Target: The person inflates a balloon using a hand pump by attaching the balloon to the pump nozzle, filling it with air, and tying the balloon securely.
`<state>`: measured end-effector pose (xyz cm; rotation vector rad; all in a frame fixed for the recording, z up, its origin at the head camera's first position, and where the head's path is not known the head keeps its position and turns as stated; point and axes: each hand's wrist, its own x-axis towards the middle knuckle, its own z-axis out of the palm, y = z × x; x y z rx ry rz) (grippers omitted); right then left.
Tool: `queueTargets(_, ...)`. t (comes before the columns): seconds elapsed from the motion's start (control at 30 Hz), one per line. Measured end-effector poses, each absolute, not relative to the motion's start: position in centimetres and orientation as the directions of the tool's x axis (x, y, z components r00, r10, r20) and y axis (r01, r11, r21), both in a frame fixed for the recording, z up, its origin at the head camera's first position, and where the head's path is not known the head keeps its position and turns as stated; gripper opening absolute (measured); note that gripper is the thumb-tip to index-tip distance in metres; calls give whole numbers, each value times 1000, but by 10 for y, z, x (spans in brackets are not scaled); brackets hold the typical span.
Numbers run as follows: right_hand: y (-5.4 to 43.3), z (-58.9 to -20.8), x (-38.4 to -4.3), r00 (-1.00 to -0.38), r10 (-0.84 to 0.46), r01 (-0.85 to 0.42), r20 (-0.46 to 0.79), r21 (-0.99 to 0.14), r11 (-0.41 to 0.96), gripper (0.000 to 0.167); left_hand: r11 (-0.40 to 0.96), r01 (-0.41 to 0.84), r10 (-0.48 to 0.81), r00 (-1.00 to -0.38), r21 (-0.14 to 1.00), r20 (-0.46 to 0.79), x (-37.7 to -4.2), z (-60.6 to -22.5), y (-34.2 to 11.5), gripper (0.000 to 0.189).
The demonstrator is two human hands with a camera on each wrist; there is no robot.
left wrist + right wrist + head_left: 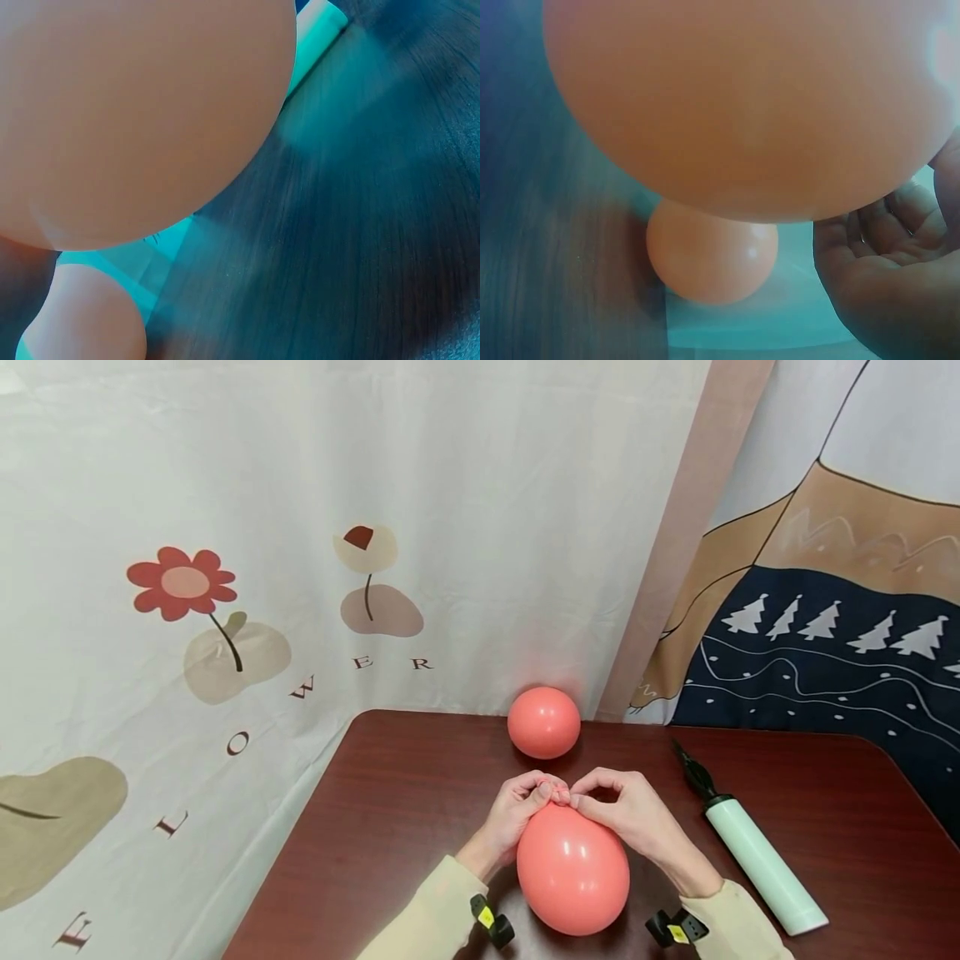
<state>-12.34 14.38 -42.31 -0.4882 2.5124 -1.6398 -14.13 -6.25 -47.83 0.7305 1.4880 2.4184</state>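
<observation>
An inflated coral-red balloon (pixel 573 877) is held over the table's near part, its neck (pixel 558 792) pointing away from me. My left hand (pixel 512 814) pinches the balloon's neck between thumb and curled fingers. From the other side, my right hand (pixel 628 807) pinches at the same neck with thumb and forefinger. Whether the neck is knotted cannot be made out. The balloon's round body fills much of the left wrist view and the right wrist view, where it hides the neck and most fingertips.
A smaller coral-red balloon (pixel 544 723) rests at the table's far edge, near the printed curtain (pixel 480 527). To the right lies a pale green hand pump (pixel 765 862) with a black nozzle, on the dark red-brown table (pixel 375 827).
</observation>
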Motion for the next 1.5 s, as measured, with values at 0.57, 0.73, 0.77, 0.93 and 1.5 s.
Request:
queueTargets(0.57, 142, -438, -117, -943, -286, -246, 171, -936, 251, 7, -375, 222, 332, -874, 900, 354, -136, -474, -49, 43)
queueTargets(0.73, 142, -445, -116, -946, -261, -250, 192, -945, 209, 8, -304, 275, 306, -879, 912, 367, -137, -472, -47, 30)
queueTargets(0.77, 142, -446, -116, -947, -258, -249, 192, -946, 206, 9, -289, 284, 302, -879, 914, 369, -136, -471, -46, 28)
queueTargets(0.93, 141, -450, -115, -958, -227, -220, 175, -956, 195, 8, -217, 322, 300, -876, 922, 377, -136, -471, -46, 22)
queueTargets(1.5, 137, -454, -112, -984, -152, -109, 88, -984, 138, 4, -49, 418, 254, -873, 907, 416, -142, -470, -48, 16)
